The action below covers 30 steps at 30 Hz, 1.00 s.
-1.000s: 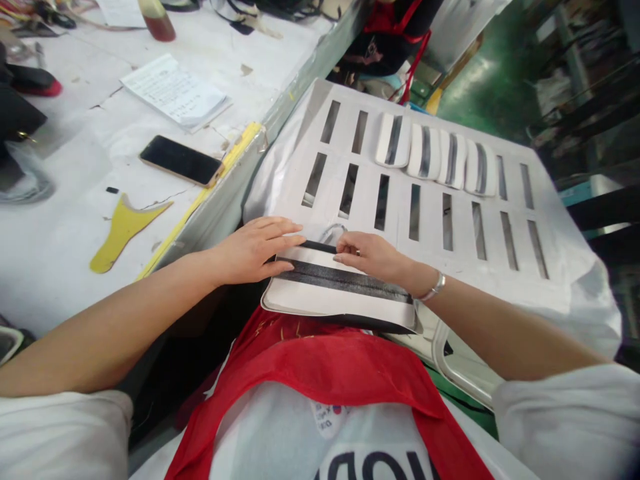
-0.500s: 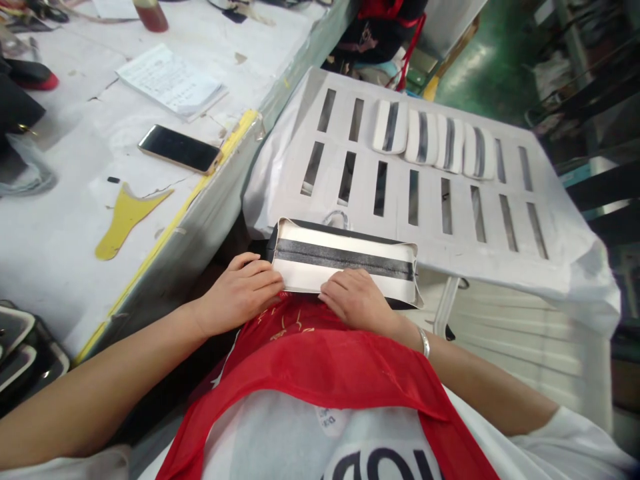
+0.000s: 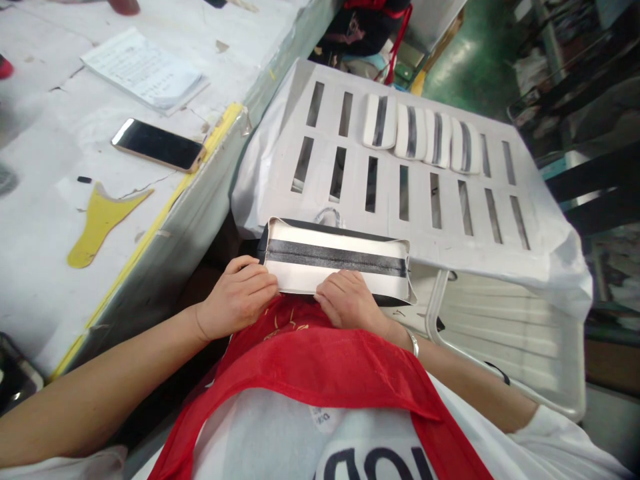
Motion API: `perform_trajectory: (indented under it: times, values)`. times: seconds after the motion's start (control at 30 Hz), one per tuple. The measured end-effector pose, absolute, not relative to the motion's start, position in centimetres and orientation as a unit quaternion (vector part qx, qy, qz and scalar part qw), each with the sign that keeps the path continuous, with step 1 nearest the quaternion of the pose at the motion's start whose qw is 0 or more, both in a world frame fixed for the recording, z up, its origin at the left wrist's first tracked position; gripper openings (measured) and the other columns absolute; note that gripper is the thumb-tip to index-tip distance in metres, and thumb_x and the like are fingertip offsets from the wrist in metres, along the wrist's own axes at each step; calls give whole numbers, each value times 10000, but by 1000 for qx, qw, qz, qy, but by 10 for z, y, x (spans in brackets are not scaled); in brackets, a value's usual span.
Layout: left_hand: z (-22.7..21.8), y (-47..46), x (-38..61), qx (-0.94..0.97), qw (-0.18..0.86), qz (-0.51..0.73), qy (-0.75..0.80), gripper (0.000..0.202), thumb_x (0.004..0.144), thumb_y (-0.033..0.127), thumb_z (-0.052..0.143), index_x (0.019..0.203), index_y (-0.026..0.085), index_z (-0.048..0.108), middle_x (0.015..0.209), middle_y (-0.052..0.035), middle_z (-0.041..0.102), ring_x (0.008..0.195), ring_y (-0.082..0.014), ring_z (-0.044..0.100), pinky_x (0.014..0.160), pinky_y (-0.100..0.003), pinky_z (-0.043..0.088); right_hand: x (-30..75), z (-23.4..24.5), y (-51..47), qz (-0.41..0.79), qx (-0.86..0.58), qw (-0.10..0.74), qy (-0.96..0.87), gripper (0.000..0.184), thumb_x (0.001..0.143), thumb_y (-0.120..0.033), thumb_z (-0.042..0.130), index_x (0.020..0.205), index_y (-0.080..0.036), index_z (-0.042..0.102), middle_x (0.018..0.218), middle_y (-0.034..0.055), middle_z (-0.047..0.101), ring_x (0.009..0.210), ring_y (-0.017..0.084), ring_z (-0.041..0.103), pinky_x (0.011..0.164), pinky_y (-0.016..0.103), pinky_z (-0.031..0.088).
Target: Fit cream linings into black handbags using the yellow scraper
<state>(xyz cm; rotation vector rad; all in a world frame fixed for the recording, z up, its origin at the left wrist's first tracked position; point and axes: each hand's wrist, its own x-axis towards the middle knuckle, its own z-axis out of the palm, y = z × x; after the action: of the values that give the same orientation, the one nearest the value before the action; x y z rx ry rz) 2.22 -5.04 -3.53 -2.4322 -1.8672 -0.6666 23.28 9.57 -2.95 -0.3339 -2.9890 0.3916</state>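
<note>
A box-shaped bag piece (image 3: 340, 268) lies across my lap, black outside, with a long white panel facing up and a dark grey stripe along its middle. My left hand (image 3: 247, 293) grips its near left corner, the fingers curled over the edge. Closer to the middle of the same near edge, my right hand (image 3: 347, 298) is closed over the rim, fingertips on the white panel. Both thumbs are mostly hidden. The far side of the piece rests by a white slotted board (image 3: 390, 230).
Several white rounded pads with grey stripes (image 3: 413, 132) lie on the board. On the table to the left are a phone (image 3: 157, 145), a yellow template (image 3: 103, 223) and a paper pad (image 3: 145, 70). A pale plastic tray (image 3: 525, 347) sits below the board at right.
The view has shifted a little, so the table and board appear further left. Both hands keep their hold on the bag piece, which looks almost unmoved.
</note>
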Motion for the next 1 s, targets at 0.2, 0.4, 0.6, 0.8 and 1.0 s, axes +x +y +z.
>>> perform_trajectory:
  times: [0.2, 0.4, 0.6, 0.8, 1.0]
  values:
    - [-30, -44, 47, -704, 22, -193, -684, 126, 849, 165, 501, 769, 193, 595, 799, -24, 657, 832, -184, 566, 986, -427, 368, 223, -32, 91, 146, -177, 55, -972, 231, 867, -262, 473, 718, -152, 611, 736, 62, 610, 715, 178, 466, 689, 325, 261]
    - [-31, -37, 56, -641, 17, -184, -745, 119, 825, 181, 508, 736, 195, 585, 880, -67, 643, 892, -229, 563, 985, -474, 384, 212, -24, 90, 142, -219, -21, -965, 177, 846, -256, 507, 726, -168, 602, 758, 60, 622, 716, 188, 488, 650, 332, 245]
    - [-33, -38, 56, -600, -35, -207, -772, 65, 796, 189, 537, 740, 185, 569, 1285, -124, 504, 1197, -320, 444, 947, -511, 423, 214, -23, 85, 98, -226, 13, -969, 134, 851, -249, 552, 942, -162, 600, 899, 86, 618, 812, 213, 505, 691, 341, 285]
    - [-37, -41, 57, -577, -73, -243, -776, 79, 817, 191, 511, 744, 178, 535, 1408, -138, 400, 1320, -342, 329, 1037, -557, 360, 224, -33, 78, 33, -1, 80, -996, 266, 950, -233, 431, 1172, -181, 569, 925, 72, 626, 789, 197, 465, 660, 357, 300]
    - [-36, -41, 60, -541, -88, -277, -790, 59, 812, 167, 518, 757, 177, 537, 1434, -158, 398, 1340, -341, 340, 1056, -570, 349, 226, -38, 70, 24, -6, 63, -998, 340, 948, -174, 394, 1264, -120, 510, 984, 114, 602, 829, 213, 483, 645, 372, 338]
